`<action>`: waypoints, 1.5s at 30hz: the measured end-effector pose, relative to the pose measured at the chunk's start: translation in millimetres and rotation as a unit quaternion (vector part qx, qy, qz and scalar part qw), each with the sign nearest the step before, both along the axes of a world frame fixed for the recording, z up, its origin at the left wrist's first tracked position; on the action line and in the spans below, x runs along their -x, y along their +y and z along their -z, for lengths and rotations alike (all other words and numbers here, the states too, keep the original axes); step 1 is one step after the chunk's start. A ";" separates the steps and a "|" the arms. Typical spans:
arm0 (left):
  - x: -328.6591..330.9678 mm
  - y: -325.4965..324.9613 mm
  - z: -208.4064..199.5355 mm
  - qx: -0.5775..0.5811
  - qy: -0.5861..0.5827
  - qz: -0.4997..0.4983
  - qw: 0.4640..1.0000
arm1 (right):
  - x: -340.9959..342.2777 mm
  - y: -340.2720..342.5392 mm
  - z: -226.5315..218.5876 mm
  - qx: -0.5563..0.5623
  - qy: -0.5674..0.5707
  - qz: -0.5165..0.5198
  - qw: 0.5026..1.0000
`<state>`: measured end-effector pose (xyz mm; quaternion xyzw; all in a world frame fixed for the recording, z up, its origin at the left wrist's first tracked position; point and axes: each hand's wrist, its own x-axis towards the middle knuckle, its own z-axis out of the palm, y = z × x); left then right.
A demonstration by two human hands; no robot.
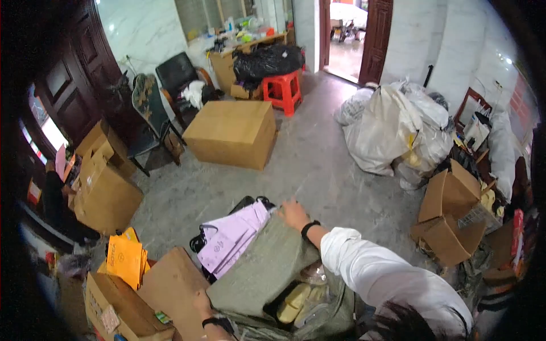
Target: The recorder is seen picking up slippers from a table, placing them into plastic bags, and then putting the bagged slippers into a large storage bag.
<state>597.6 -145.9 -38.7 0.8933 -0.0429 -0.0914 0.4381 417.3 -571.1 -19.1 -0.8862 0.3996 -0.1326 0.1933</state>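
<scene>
A grey-green woven sack (pixel 259 270) lies in front of me, spread over a bulky load. My right hand (pixel 294 216) is at its far corner, fingers closed on the edge. My left hand (pixel 202 306) is low at its left edge, beside a cardboard flap (pixel 170 284); its fingers look closed on the sack, though they show only in part. Pale yellow items in clear wrapping (pixel 296 304) show through an opening on the near right side. Lilac paper bags (pixel 236 241) with dark cord handles lie against the sack's far left side.
Orange paper bags (pixel 126 258) stand by an open carton (pixel 122 307) at left. Beyond are a large closed carton (pixel 230 133), a red stool (pixel 282 94) and chairs (pixel 182 79). Stuffed white sacks (pixel 392 131) and an open carton (pixel 449 216) stand at right. Another person's dark sleeve (pixel 54 199) shows far left.
</scene>
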 end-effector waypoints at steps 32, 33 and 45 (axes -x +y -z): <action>405.5 -34.7 -26.6 -0.492 0.062 0.379 0.781 | 281.4 195.9 -3.9 0.006 0.134 -0.498 0.857; 409.5 -38.5 -29.8 -0.492 0.138 0.345 0.788 | 285.6 197.6 1.7 0.029 0.169 -0.526 0.833; 467.1 11.8 -58.8 -0.448 -0.099 0.349 0.817 | 256.5 195.1 18.4 0.054 0.345 -0.716 0.605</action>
